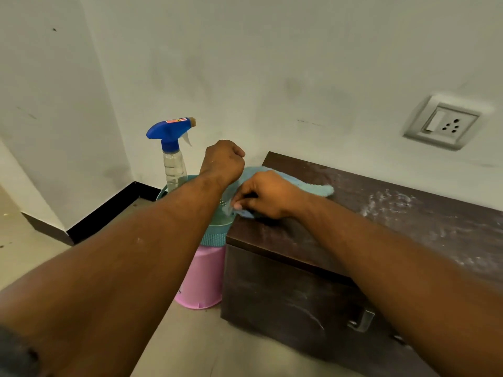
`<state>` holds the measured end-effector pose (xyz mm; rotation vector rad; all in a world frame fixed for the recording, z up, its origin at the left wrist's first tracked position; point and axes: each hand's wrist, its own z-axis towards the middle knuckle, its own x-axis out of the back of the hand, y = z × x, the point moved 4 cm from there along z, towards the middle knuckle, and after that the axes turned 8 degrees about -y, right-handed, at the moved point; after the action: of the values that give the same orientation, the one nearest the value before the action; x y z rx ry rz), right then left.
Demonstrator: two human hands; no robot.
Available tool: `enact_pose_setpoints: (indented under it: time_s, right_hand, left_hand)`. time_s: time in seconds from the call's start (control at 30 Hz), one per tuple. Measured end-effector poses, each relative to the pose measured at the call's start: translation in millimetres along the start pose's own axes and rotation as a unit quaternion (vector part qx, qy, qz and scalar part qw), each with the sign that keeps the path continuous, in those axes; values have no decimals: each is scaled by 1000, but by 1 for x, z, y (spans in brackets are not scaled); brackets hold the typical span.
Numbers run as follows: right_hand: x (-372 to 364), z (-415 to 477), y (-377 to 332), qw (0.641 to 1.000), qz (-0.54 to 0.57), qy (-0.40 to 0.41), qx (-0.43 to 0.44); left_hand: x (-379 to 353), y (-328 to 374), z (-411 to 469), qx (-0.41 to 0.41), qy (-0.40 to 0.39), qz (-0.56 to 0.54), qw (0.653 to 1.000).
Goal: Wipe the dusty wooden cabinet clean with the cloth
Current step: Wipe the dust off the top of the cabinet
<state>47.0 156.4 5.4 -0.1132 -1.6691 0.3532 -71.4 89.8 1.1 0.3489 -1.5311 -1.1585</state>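
Floor (pixel 190 349): pale tiles, nearest the camera, carrying the cabinet and the pink container.
Cabinet (pixel 381 219): low dark brown wooden cabinet standing on the floor against the back wall; its top is streaked and speckled with white dust, thickest toward the right; the front face shows lighter smears.
Handle (pixel 363 321): metal pull on the cabinet front, lower right.
Pink container (pixel 202 278): round pink plastic tub on the floor, touching or just beside the cabinet's left side.
Teal basket (pixel 215 235): round teal plastic basket with a perforated band, stacked on the pink container.
Right hand (pixel 265 195): resting at the left front corner of the cabinet top; fingers (pixel 239 205) pinched on the near edge of the cloth.
Cloth (pixel 313 187): light blue soft cloth lying on the cabinet top at its left end, partly hidden under both hands, one end reaching right onto the dusty wood.
Left hand (pixel 223 161): raised over the basket and the cloth's left end, fingers clenched in a fist; whether it grips the cloth cannot be told.
Spray bottle (pixel 174 153): clear plastic bottle with blue trigger head, upright in the teal basket, behind the left forearm.
Skirting (pixel 109 210): black strip along the wall base.
Socket (pixel 443 122): white wall switch and socket plate, above the cabinet to the right.
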Motion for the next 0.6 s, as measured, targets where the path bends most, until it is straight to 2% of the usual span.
enact_pose_setpoints:
  time_s: [0.07,0.23,0.37,0.43,0.5,0.6]
  right_hand:
    - [3,-10,-1,1000,14,-16,14]
    - [3,-15,4,990,-15,120,-73]
    - [-19,-40,-25,991,19,128,31]
    - [-14,-52,-20,992,23,114,46]
    - [-2,-57,0,989,47,138,-15]
    - [4,-58,18,975,74,178,-114]
  left_hand:
    - [5,-2,0,10,6,8,1000]
    - [3,-2,-7,3,-12,40,999]
    - [2,-4,-9,-5,-25,51,998]
    - [3,-4,-8,-2,-30,55,998]
    - [1,-3,-8,-1,-41,67,997]
    - [-6,-4,-10,-17,-80,141,987]
